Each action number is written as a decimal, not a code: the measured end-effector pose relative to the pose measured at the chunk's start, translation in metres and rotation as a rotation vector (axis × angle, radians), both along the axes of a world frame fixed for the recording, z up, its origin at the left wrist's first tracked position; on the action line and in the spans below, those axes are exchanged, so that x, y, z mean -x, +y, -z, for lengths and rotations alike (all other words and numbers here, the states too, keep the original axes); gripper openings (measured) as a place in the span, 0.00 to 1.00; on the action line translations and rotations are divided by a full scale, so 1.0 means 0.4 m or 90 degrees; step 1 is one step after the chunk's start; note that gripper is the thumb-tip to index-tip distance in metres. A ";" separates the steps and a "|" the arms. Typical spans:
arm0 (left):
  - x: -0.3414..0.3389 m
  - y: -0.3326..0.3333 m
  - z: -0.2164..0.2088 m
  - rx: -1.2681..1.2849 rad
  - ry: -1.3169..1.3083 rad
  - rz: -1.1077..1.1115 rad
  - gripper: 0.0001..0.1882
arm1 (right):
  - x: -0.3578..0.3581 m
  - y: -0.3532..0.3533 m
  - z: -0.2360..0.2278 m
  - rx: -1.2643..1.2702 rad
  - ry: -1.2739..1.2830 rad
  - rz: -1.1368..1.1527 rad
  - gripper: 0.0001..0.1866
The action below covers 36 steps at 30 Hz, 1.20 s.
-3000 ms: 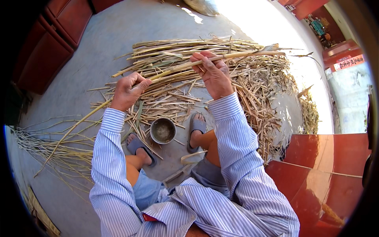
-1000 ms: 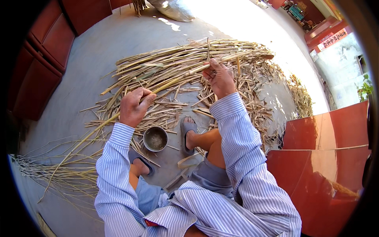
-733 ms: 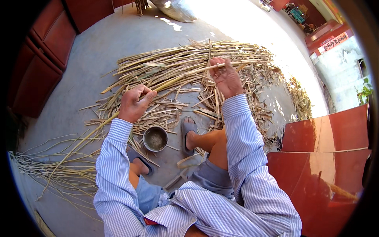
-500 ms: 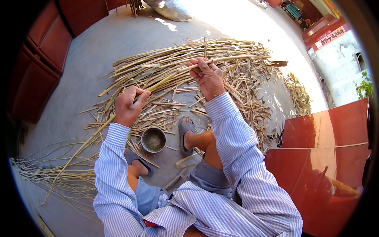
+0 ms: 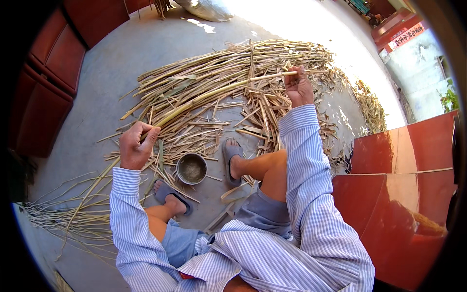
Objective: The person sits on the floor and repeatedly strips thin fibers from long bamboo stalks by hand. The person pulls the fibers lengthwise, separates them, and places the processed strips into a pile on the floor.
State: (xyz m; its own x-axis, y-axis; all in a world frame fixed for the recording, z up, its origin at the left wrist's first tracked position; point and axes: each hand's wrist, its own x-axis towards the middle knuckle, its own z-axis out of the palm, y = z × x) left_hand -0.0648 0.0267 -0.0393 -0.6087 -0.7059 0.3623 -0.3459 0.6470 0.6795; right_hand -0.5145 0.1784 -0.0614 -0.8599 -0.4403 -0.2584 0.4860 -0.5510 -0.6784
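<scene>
A long pale stalk [image 5: 209, 96] is stretched between my two hands, slanting up from left to right. My left hand [image 5: 136, 145] is closed round its thicker, yellow-green part, and the thin end trails down to the lower left. Near the other end, my right hand [image 5: 298, 87] pinches the stalk between thumb and fingers. Beneath it lies a wide heap of dry stalks [image 5: 194, 80], laid mostly lengthwise. Broken husks and leaf scraps [image 5: 265, 114] are scattered at the near side of the heap.
A round metal bowl [image 5: 191, 169] stands on the floor between my sandalled feet. Thin peeled stalks [image 5: 73, 216] fan out at the lower left. Red cabinets [image 5: 51, 63] line the left, a red panel [image 5: 404, 194] the right. A pale sack [image 5: 209, 9] lies at the far side.
My hands have moved apart along the stalk: the right has slid outward to the right toward its end, the left down and to the left. Both still grip it.
</scene>
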 end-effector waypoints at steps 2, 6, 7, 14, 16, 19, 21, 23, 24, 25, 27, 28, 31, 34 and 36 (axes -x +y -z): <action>-0.009 -0.006 0.004 -0.002 -0.019 0.002 0.12 | 0.000 0.006 -0.006 0.078 -0.026 -0.010 0.12; -0.007 -0.029 0.024 -0.054 -0.011 0.012 0.13 | -0.128 -0.024 -0.065 0.086 0.050 -0.228 0.14; -0.004 -0.035 0.029 -0.078 -0.010 0.018 0.13 | -0.149 -0.036 -0.062 0.058 0.090 -0.266 0.15; -0.004 0.001 0.001 0.076 0.037 -0.008 0.12 | -0.185 -0.073 -0.048 -0.064 0.169 -0.212 0.10; -0.003 0.020 -0.017 0.162 0.015 0.000 0.11 | -0.177 -0.072 -0.043 -0.105 0.136 -0.172 0.10; -0.025 0.019 -0.020 0.181 0.009 0.013 0.12 | -0.119 -0.054 -0.027 -0.125 0.101 -0.115 0.11; -0.065 0.008 -0.019 0.113 -0.007 -0.003 0.12 | -0.072 -0.033 -0.013 -0.120 0.076 -0.081 0.10; -0.094 -0.004 -0.014 0.061 0.005 -0.009 0.12 | -0.028 -0.007 -0.003 -0.127 0.057 -0.036 0.10; -0.105 -0.008 -0.014 0.056 -0.008 -0.014 0.12 | -0.008 0.003 0.002 -0.129 0.047 -0.015 0.09; -0.107 -0.011 -0.012 0.048 -0.016 -0.015 0.12 | 0.026 0.019 0.013 -0.127 0.050 0.002 0.09; -0.115 -0.005 -0.023 0.019 -0.018 -0.034 0.13 | 0.053 0.032 0.026 -0.108 0.046 0.038 0.09; -0.123 -0.010 -0.021 0.000 -0.019 -0.028 0.13 | 0.057 0.036 0.026 -0.096 0.045 0.056 0.09; -0.138 -0.021 -0.012 -0.028 -0.031 -0.006 0.15 | 0.067 0.053 0.031 -0.059 0.048 0.076 0.10; -0.136 -0.030 -0.003 -0.087 -0.026 -0.012 0.15 | 0.075 0.059 0.027 0.074 0.017 0.029 0.11; -0.131 -0.032 -0.001 -0.099 -0.025 -0.012 0.15 | 0.055 0.064 0.020 0.222 0.033 -0.168 0.12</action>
State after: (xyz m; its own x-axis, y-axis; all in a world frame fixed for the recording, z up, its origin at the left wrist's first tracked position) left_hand -0.0123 0.0138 -0.0391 -0.6062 -0.7633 0.2235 -0.3855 0.5278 0.7568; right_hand -0.5366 0.2039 -0.0693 -0.7135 -0.7004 -0.0153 0.6118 -0.6122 -0.5009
